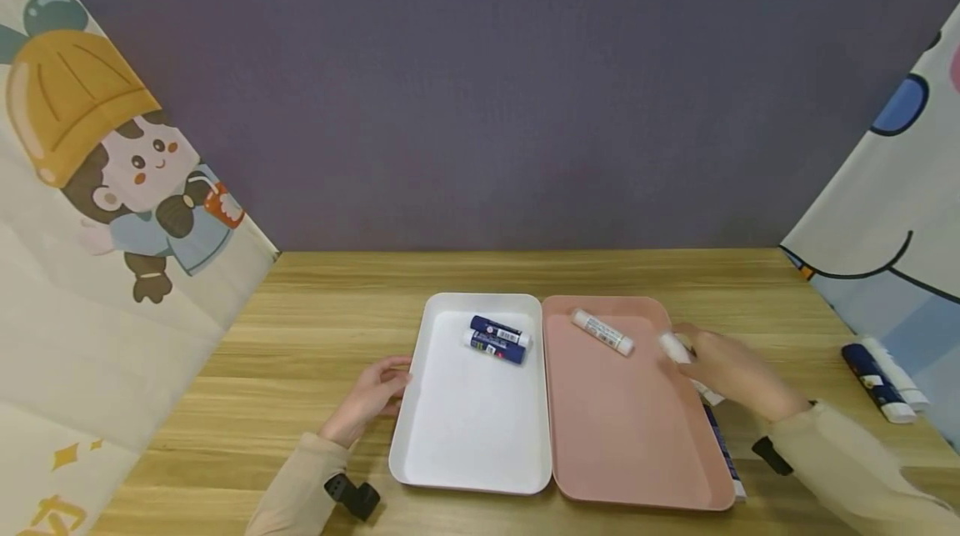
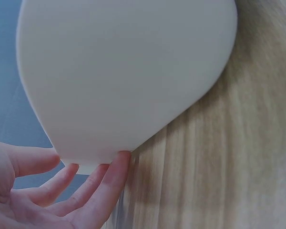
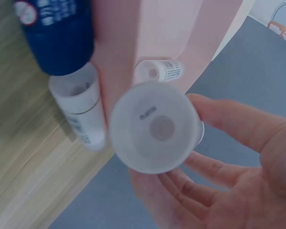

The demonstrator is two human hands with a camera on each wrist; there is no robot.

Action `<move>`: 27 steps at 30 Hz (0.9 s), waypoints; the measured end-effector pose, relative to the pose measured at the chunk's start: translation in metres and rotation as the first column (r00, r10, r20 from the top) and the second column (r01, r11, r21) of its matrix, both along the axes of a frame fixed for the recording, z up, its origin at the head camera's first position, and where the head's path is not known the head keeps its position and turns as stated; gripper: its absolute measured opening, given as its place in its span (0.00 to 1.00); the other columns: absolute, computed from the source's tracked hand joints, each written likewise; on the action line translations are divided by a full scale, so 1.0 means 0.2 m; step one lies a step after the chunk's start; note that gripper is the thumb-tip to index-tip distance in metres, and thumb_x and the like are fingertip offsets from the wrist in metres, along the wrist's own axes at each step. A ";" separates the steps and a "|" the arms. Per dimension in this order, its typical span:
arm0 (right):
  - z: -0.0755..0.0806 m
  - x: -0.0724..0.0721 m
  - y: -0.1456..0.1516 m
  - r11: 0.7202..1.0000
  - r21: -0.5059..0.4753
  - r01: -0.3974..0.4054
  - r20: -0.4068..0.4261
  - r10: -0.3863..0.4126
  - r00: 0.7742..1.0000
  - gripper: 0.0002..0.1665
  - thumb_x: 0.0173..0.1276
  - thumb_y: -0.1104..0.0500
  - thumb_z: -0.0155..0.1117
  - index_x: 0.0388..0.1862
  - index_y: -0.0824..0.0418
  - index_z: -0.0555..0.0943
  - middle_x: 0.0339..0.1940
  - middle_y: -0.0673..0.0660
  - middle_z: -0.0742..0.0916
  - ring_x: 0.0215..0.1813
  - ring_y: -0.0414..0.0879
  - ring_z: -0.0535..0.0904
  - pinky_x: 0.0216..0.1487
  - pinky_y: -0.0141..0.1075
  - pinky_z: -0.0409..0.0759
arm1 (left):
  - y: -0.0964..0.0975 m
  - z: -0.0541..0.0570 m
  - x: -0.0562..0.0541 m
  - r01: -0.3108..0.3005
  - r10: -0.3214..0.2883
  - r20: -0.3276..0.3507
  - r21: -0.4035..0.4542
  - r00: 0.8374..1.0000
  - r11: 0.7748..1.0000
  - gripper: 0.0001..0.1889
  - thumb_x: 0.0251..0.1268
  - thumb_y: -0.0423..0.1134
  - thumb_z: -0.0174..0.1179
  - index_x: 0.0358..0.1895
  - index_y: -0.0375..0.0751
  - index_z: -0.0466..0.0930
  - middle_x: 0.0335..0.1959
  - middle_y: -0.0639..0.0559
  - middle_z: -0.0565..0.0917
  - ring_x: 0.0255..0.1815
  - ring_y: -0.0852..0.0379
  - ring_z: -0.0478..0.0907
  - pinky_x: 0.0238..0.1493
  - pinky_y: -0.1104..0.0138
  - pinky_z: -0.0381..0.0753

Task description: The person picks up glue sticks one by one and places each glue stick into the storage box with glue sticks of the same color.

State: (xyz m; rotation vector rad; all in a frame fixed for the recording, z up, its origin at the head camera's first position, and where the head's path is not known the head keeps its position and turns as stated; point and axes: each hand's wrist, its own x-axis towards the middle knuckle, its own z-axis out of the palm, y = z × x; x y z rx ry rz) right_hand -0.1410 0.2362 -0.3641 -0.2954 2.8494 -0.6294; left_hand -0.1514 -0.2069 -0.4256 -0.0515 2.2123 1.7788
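A right hand [image 1: 720, 368] gripped 1 white tube [image 1: 674, 347] at the right rim of a pink tray [image 1: 630, 436], apparently mid-placement, needing release inside, as the left hand [image 1: 369, 394], fingers extended, touched a white tray [image 1: 472, 428].

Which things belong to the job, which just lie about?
Likely job:
white rectangular tray, left hand touching its edge
pink rectangular tray
white cylindrical tube in right hand
other white cylindrical tubes
blue-and-white cylindrical tubes

Apparently just surroundings:
cream cartoon-printed cloth, left
purple-grey panel behind trays
wood-grain tabletop
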 end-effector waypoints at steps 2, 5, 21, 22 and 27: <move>0.00 -0.01 -0.01 1.000 -0.005 -0.012 -0.006 0.012 1.000 0.30 0.61 0.60 0.57 0.55 0.80 0.63 0.21 0.55 0.76 0.17 0.41 0.65 0.18 0.33 0.65 | 0.00 0.00 0.00 0.001 -0.001 -0.001 0.000 1.000 1.000 0.20 0.65 0.31 0.45 0.58 0.25 0.61 0.43 0.35 0.74 0.34 0.53 0.77 0.33 0.60 0.79; 0.00 -0.03 -0.03 0.999 -0.007 -0.033 -0.026 0.033 0.999 0.29 0.60 0.61 0.58 0.54 0.79 0.64 0.26 0.58 0.78 0.20 0.42 0.68 0.21 0.34 0.66 | 0.00 0.00 0.00 -0.003 0.003 -0.003 0.002 1.000 1.000 0.19 0.65 0.31 0.45 0.57 0.25 0.61 0.42 0.35 0.75 0.33 0.53 0.77 0.32 0.60 0.79; 0.01 -0.10 -0.15 0.994 -0.003 -0.111 -0.052 0.111 0.992 0.25 0.60 0.66 0.57 0.54 0.78 0.66 0.32 0.65 0.81 0.20 0.40 0.67 0.23 0.34 0.66 | 0.01 0.00 0.01 -0.021 0.021 -0.001 -0.025 1.000 0.999 0.19 0.65 0.31 0.45 0.57 0.26 0.62 0.42 0.37 0.75 0.32 0.54 0.77 0.31 0.60 0.79; 0.01 -0.10 -0.15 0.995 -0.009 -0.104 -0.036 0.104 0.994 0.26 0.60 0.66 0.56 0.55 0.77 0.65 0.29 0.65 0.80 0.18 0.40 0.65 0.22 0.34 0.66 | 0.01 0.00 0.01 -0.021 0.021 -0.001 -0.024 1.000 0.999 0.19 0.65 0.31 0.45 0.57 0.26 0.62 0.42 0.37 0.75 0.33 0.54 0.77 0.32 0.60 0.79; 0.01 -0.14 -0.20 0.993 0.002 -0.119 -0.005 0.119 0.993 0.28 0.59 0.66 0.57 0.56 0.77 0.64 0.30 0.64 0.80 0.15 0.39 0.62 0.21 0.33 0.64 | 0.00 0.00 0.01 -0.016 0.016 -0.004 -0.027 1.000 1.000 0.19 0.65 0.31 0.45 0.57 0.26 0.62 0.42 0.37 0.75 0.33 0.53 0.77 0.32 0.60 0.79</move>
